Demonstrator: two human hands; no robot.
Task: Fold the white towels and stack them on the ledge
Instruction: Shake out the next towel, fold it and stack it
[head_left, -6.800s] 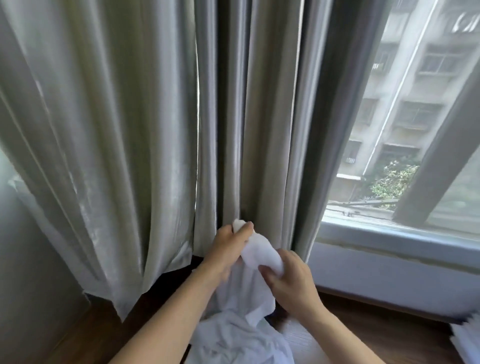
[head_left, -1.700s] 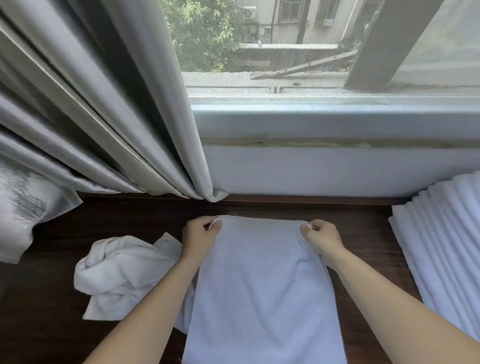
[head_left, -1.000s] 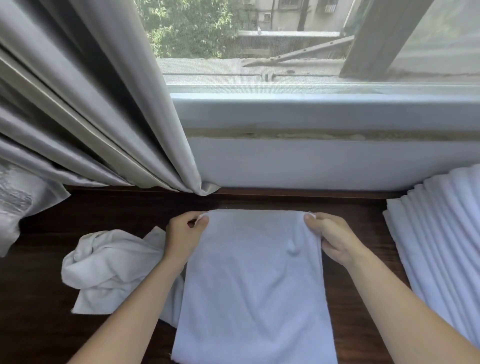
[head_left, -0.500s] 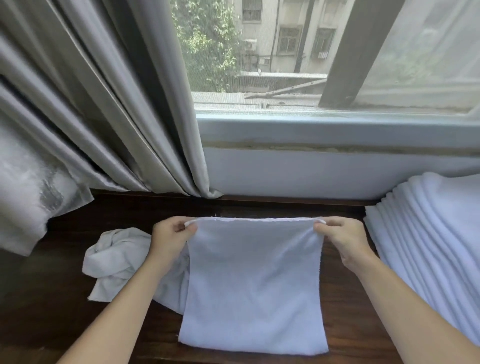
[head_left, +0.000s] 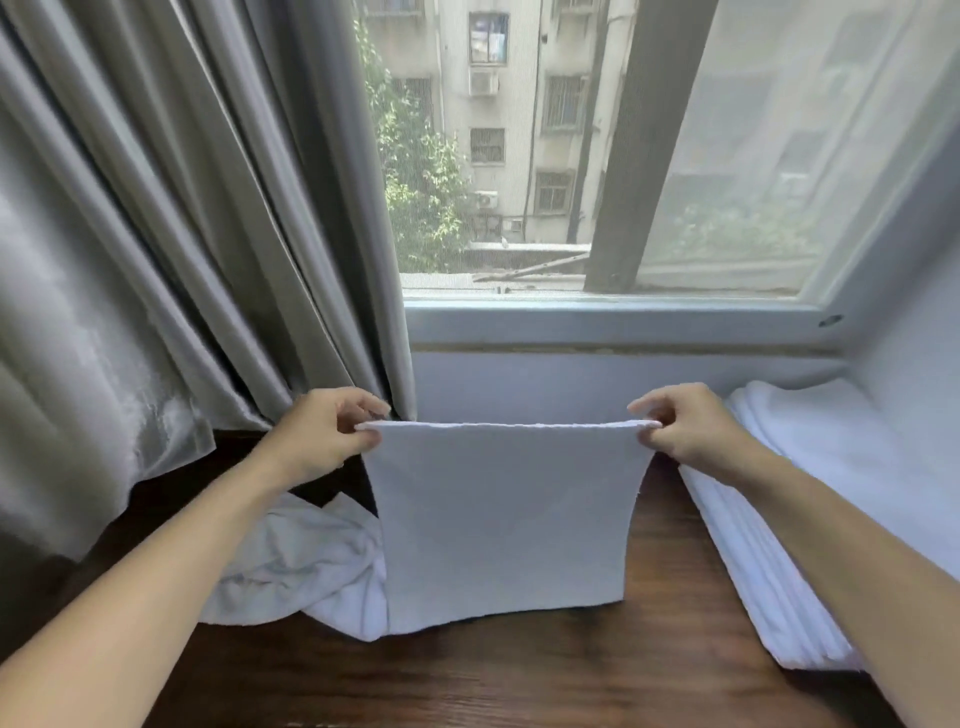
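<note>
Lifted since half a second ago, the white terry towel (head_left: 501, 519) hangs above the dark wooden ledge (head_left: 519, 670), its top edge stretched taut between both hands. Left hand (head_left: 324, 434) pinches the left corner, right hand (head_left: 685, 428) the right. A crumpled white towel (head_left: 291, 566) lies left; a stack of folded white towels (head_left: 800, 519) sits right.

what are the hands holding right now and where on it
Both hold one white towel by its top corners: the left hand pinches the left corner, the right hand the right corner, and it hangs down between them.
</note>
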